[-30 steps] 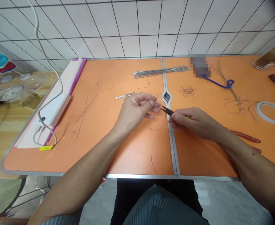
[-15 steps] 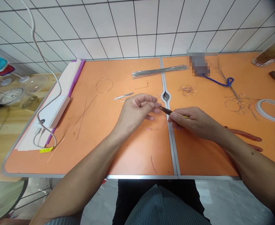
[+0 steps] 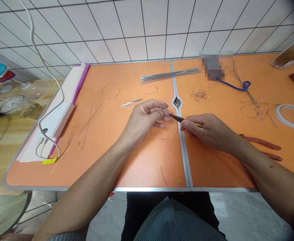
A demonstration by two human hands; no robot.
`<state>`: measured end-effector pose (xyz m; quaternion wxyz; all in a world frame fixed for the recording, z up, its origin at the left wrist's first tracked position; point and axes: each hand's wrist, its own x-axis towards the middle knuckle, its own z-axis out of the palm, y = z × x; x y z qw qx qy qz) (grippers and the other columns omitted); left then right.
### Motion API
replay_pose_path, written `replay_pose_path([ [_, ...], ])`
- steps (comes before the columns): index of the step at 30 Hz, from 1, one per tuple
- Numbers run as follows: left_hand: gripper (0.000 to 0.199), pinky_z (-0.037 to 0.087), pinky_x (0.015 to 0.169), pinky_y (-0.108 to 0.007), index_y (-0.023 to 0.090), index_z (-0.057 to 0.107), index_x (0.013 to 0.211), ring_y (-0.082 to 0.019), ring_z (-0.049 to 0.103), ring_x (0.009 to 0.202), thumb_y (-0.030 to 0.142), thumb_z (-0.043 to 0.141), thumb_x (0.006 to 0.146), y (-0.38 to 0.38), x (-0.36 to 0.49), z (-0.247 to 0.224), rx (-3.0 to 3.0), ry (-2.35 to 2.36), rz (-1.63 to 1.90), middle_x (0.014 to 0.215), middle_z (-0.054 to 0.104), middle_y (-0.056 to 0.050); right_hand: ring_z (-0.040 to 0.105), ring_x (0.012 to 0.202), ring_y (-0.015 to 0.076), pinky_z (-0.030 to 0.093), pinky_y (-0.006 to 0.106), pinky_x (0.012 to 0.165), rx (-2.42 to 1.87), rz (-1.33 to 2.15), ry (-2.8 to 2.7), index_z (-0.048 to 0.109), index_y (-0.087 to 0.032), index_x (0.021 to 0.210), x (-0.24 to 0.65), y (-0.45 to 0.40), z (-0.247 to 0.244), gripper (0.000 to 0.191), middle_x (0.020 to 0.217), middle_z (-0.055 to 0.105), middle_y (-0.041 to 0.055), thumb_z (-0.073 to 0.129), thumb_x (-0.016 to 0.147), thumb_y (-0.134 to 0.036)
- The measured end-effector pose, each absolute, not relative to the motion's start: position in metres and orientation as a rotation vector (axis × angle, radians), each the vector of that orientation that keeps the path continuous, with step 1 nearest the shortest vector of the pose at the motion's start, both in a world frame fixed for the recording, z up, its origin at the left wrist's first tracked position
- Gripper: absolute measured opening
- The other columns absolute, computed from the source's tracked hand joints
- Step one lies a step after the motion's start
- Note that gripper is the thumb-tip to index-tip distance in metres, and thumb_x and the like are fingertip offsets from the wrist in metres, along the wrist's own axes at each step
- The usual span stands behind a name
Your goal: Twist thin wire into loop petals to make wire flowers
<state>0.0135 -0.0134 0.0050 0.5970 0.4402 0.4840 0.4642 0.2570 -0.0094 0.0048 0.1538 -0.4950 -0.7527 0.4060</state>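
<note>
The person sits at an orange surface point(image 3: 147, 167) with both bare arms reaching forward. The left hand point(image 3: 143, 118) is near the middle of the surface. Its fingers point(image 3: 162, 113) are closed and pinch thin wire loops point(image 3: 160, 105) up in the air, just above the hand. The right hand point(image 3: 210, 131) is just beside it. Its fingers point(image 3: 188, 126) are closed and grip small pliers point(image 3: 180, 118) with a yellow handle. The dark tips of the pliers point left and reach the wire at the left fingertips.

Under the hands, a thin wire ring point(image 3: 168, 136) lies flat on the surface. Farther left are another wire ring point(image 3: 111, 91) and a small bunch of short wires point(image 3: 131, 102). Long straight wires point(image 3: 169, 75) lie in a bundle at the back. To the right are a messy tangle of copper wire point(image 3: 200, 95) and more wire loops point(image 3: 252, 112). A roll of clear tape point(image 3: 291, 115) lies near the right edge, and red-handled pliers point(image 3: 261, 142) lie close to the right arm. A white power strip point(image 3: 60, 119) sits at the left side.
</note>
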Motion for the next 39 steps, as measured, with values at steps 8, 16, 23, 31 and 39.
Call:
replay_pose_path([
  [8,0.015,0.062,0.067,-0.024,0.019,0.075,0.086,-0.017,0.079,0.079,0.03,0.085,0.085,-0.012,0.009,0.006,1.028,1.131,1.034,0.088,0.08,-0.005,0.039,0.059,0.0153,0.028,0.035,0.057,-1.393,1.006,-2.248,0.05,-0.024,0.069,0.256,-0.011,0.005,0.058,0.063,0.041,-0.0022,0.051,0.111,-0.064],
  [16,0.004,0.055,0.055,-0.023,0.017,0.078,0.088,-0.012,0.064,0.056,0.021,0.076,0.086,-0.01,0.009,0.007,1.026,1.165,0.914,0.072,0.076,-0.004,0.038,0.059,0.0161,0.028,0.036,0.06,-1.364,0.823,-2.348,0.048,-0.024,0.07,0.256,-0.008,-0.001,0.054,0.06,0.043,-0.0018,0.051,0.112,-0.057],
  [23,0.005,0.058,0.061,-0.022,0.016,0.077,0.088,-0.011,0.069,0.066,0.02,0.074,0.089,-0.011,0.01,0.008,1.016,1.184,0.937,0.087,0.081,-0.006,0.058,0.066,0.018,0.038,0.034,0.064,-1.372,1.05,-2.253,0.069,-0.023,0.078,0.259,-0.005,0.0,0.057,0.07,0.064,0.0002,0.049,0.111,-0.066],
  [31,0.007,0.062,0.064,-0.023,0.015,0.076,0.087,-0.015,0.077,0.076,0.022,0.076,0.09,-0.01,0.012,0.005,0.953,1.162,0.981,0.09,0.082,-0.007,0.071,0.078,0.0211,0.05,0.034,0.073,-1.254,1.38,-2.104,0.079,-0.023,0.086,0.258,-0.003,0.007,0.06,0.082,0.078,0.0048,0.055,0.106,-0.074],
  [39,0.013,0.063,0.064,-0.024,0.016,0.076,0.083,-0.017,0.077,0.078,0.027,0.082,0.087,-0.011,0.013,0.004,0.971,1.17,1.012,0.085,0.079,-0.006,0.07,0.078,0.0204,0.048,0.035,0.074,-1.31,1.319,-2.138,0.078,-0.023,0.084,0.26,-0.005,0.004,0.061,0.082,0.077,0.0043,0.054,0.107,-0.074],
])
